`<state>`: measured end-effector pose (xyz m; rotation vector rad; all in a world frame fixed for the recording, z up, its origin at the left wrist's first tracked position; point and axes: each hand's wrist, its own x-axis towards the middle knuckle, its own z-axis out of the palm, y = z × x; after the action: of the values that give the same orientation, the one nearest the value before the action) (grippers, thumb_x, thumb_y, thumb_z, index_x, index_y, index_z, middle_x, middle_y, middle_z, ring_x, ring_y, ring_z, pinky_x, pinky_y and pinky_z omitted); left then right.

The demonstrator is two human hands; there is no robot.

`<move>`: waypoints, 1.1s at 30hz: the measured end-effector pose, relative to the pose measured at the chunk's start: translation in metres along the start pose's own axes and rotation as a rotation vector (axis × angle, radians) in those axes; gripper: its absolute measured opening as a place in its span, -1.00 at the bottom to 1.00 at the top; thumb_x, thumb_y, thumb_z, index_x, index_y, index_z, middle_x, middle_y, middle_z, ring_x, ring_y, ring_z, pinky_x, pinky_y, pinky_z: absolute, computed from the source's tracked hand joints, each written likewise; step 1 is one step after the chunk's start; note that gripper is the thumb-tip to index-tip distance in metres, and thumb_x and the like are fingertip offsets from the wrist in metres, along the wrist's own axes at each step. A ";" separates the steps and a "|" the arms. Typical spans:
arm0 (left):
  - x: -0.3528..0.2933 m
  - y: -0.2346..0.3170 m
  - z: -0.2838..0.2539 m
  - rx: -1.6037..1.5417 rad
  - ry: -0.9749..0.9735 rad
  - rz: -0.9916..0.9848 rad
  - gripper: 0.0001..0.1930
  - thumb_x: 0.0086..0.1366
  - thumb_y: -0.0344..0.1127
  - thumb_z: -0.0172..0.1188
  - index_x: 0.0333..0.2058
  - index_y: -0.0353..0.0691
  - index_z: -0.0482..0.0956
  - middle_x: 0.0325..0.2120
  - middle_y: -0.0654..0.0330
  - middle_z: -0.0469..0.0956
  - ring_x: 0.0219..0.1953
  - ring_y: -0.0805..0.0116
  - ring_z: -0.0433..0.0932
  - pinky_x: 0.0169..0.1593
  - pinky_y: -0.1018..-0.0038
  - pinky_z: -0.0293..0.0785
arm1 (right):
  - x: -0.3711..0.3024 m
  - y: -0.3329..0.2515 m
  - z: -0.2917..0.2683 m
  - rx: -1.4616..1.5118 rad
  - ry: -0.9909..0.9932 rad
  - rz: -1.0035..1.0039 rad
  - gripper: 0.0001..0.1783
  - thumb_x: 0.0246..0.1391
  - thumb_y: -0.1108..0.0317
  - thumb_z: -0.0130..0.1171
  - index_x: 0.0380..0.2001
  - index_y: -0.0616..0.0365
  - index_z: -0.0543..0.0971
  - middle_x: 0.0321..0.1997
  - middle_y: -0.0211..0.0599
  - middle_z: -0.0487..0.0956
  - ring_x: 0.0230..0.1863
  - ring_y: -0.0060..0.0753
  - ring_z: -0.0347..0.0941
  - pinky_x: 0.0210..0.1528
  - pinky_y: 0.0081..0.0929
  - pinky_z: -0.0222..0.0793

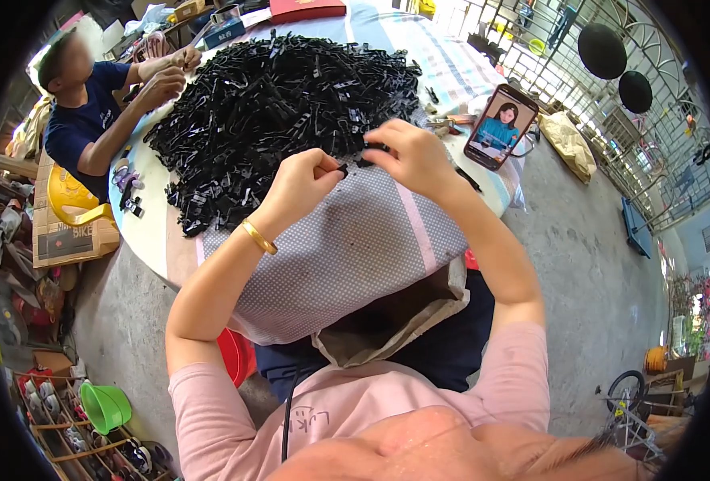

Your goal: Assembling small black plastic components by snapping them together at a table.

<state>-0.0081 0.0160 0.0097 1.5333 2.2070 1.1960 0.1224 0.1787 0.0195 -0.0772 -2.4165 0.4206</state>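
Note:
A large heap of small black pieces (pixel 283 104), thin and partly shiny, covers the table in front of me; their exact kind is too small to tell. At the heap's near edge, my left hand (pixel 305 178) is closed, pinching a small black piece (pixel 342 169) between thumb and fingers. Just to its right, my right hand (pixel 409 157) curls its fingers around another black piece (pixel 377 147), mostly hidden by the fingers. The two hands are a short way apart, over the dotted grey cloth (pixel 331 240) at the table's near side.
Another person (pixel 82 112) sits at the table's left, both hands raised at the heap. A phone (pixel 501 128) stands upright at the right, near tools (pixel 451 120). An open cloth bag (pixel 395 325) hangs over my lap. A yellow chair (pixel 70 200) and green bucket (pixel 105 406) are left.

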 end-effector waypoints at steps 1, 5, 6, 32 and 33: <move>0.002 0.001 -0.004 -0.203 -0.045 -0.139 -0.91 0.11 -0.47 0.15 -0.41 -0.38 0.48 -0.48 0.11 0.53 -0.41 0.37 0.55 -0.30 0.52 0.51 | 0.012 0.008 0.014 -0.044 0.039 -0.048 -0.77 -0.10 0.25 0.24 -0.37 0.13 0.57 -0.42 -0.31 0.52 -0.48 -0.28 0.47 -0.45 -0.44 0.37; 0.001 -0.012 -0.009 -0.708 -0.082 -0.265 -0.82 0.19 -0.47 0.10 -0.25 -0.41 0.39 -0.38 0.13 0.51 -0.35 0.41 0.56 -0.24 0.56 0.54 | 0.042 0.012 0.038 -0.193 -0.167 0.112 -0.59 -0.15 -0.03 0.22 -0.42 0.11 0.59 -0.42 -0.24 0.52 -0.38 -0.19 0.49 -0.35 -0.31 0.41; 0.002 -0.019 -0.010 -0.750 -0.080 -0.263 -0.73 0.18 -0.47 0.12 -0.15 -0.41 0.35 -0.31 0.10 0.49 -0.32 0.39 0.56 -0.22 0.55 0.54 | 0.043 0.009 0.045 -0.220 -0.173 0.120 -0.59 -0.15 -0.04 0.22 -0.43 0.11 0.58 -0.41 -0.23 0.53 -0.37 -0.19 0.49 -0.34 -0.31 0.41; 0.006 -0.031 -0.014 -1.171 -0.005 -0.444 -0.75 0.33 -0.28 -0.05 -0.20 -0.38 0.43 -0.38 0.05 0.54 -0.40 0.34 0.56 -0.30 0.53 0.57 | 0.025 -0.021 0.045 0.363 0.089 -0.240 -0.68 -0.08 0.67 0.09 -0.18 0.26 0.53 -0.41 -0.29 0.48 -0.45 -0.49 0.43 -0.44 -0.64 0.37; 0.006 -0.031 -0.015 -1.166 0.022 -0.478 -0.75 0.33 -0.27 -0.05 -0.22 -0.38 0.43 -0.39 0.05 0.54 -0.40 0.34 0.56 -0.30 0.53 0.58 | 0.026 -0.024 0.047 0.478 0.096 -0.204 -0.68 -0.08 0.67 0.09 -0.18 0.26 0.54 -0.40 -0.30 0.46 -0.45 -0.50 0.42 -0.44 -0.65 0.36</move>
<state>-0.0407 0.0090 -0.0009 0.4796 1.2371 1.7753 0.0741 0.1473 0.0091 0.3473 -2.1420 0.8623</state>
